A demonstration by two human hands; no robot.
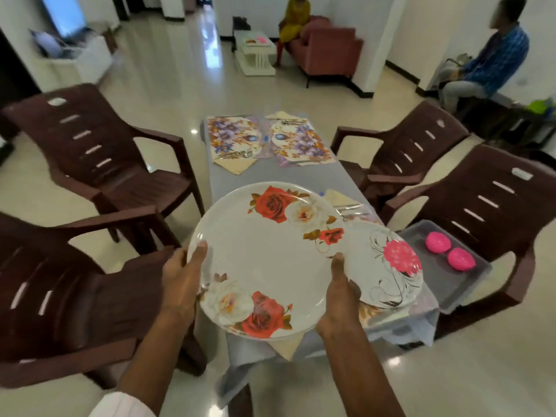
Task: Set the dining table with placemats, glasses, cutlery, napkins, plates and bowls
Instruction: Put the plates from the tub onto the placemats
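Note:
A large white plate with red roses (264,260) hangs above the near end of the table, held by both hands. My left hand (183,275) grips its left rim, thumb on top. My right hand (341,293) grips its right rim, thumb on top. A second white plate with a pink flower (391,266) lies on the table at the near right, partly under the held plate. Two floral placemats (231,136) (301,142) lie at the far end with beige napkins and cutlery. Another napkin with cutlery (346,203) lies beyond the plates.
The narrow table has a grey cloth (270,173). Brown plastic chairs stand on both sides (99,152) (406,155). A grey tray (451,281) with two pink bowls (437,242) (460,257) rests on the near right chair. Two people sit in the background.

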